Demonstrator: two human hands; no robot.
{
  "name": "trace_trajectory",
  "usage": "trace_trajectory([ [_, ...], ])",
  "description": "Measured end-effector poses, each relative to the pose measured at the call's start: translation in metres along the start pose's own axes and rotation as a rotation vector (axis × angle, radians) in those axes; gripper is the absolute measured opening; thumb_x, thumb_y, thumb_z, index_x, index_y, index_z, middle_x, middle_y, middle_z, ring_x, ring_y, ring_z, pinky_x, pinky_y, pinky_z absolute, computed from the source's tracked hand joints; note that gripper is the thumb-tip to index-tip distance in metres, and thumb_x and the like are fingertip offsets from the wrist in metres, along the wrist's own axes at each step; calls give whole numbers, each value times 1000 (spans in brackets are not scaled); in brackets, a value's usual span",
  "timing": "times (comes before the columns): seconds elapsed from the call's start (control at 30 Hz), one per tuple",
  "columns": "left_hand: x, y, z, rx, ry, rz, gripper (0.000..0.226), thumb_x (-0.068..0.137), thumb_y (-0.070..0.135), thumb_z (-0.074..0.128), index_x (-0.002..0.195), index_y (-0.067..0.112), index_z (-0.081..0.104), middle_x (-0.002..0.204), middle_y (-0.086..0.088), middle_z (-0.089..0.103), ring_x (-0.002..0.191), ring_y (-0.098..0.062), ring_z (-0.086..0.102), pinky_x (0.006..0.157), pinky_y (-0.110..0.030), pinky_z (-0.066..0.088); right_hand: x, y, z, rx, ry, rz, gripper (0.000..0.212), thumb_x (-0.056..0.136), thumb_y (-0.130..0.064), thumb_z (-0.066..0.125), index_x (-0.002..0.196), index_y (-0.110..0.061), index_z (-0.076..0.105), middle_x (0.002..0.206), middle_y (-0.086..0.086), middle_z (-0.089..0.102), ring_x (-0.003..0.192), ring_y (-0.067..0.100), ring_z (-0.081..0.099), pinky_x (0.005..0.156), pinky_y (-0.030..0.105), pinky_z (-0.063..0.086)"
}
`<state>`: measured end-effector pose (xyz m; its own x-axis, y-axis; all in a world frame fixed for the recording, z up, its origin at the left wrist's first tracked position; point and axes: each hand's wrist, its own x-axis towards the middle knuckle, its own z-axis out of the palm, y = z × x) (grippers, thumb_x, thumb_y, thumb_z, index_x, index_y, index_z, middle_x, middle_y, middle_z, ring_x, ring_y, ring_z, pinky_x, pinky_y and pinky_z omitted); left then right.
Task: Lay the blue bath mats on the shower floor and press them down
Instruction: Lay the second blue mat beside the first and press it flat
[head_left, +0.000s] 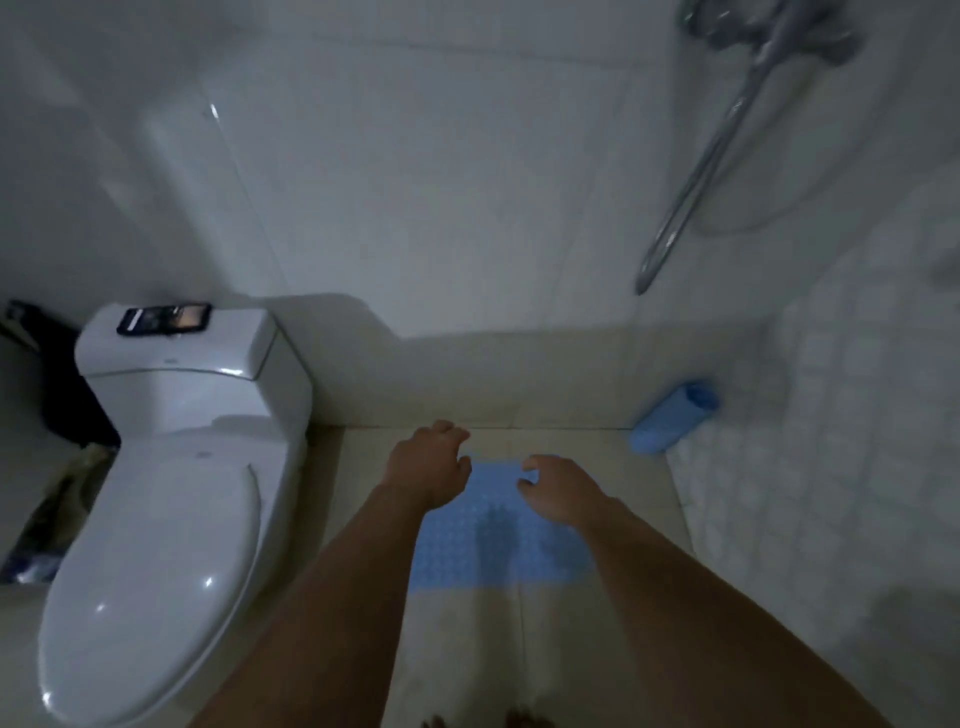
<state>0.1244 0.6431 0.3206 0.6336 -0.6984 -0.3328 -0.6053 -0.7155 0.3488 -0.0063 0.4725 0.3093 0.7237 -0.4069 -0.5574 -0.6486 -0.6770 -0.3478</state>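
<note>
While both arms reach down over the floor, the scene reads as follows.

Flat mat: a blue bath mat (501, 540) with a dotted texture lies spread on the beige floor (639, 478), between the toilet and the white-tiled wall on the right; its far edge sits under the two hands.

Left hand (428, 465): at the mat's far left corner, fingers curled downward. The grip looks loosely closed at that edge, but I cannot tell whether it pinches the mat or only presses on it.

Right hand (558, 488): over the far edge of the mat, just right of centre. Thumb and fingers are bent and slightly apart, and I cannot tell whether this grip has hold of the mat.

Rolled mat (672, 418): a second blue mat, still rolled into a tube, lies in the far right corner where floor meets wall, well apart from both hands.

Toilet (171, 499): white, lid shut, left of the flat mat; a dark phone (165, 318) rests on its tank.

Shower rail (706, 161): a chrome bar slants down the wall at upper right.

Picture quality: dim and soft.
</note>
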Motion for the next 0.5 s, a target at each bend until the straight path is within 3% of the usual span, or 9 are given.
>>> trace_trajectory([
  [0.3, 13, 148, -59, 131, 70, 310, 49, 101, 39, 49, 147, 24, 49, 153, -3, 46, 135, -29, 49, 108, -45, 46, -97, 85, -90, 208, 265, 146, 39, 97, -32, 54, 131, -13, 60, 131, 10, 63, 114, 26, 61, 95, 29, 45],
  [0.5, 51, 235, -39, 219, 5, 413, 50, 101, 42, 47, 149, 27, 47, 155, 0, 44, 136, -26, 48, 109, -44, 45, -104, 163, -108, 320, 344, 252, 40, 98, -34, 53, 135, -19, 57, 139, 6, 58, 125, 24, 56, 103, 31, 43],
])
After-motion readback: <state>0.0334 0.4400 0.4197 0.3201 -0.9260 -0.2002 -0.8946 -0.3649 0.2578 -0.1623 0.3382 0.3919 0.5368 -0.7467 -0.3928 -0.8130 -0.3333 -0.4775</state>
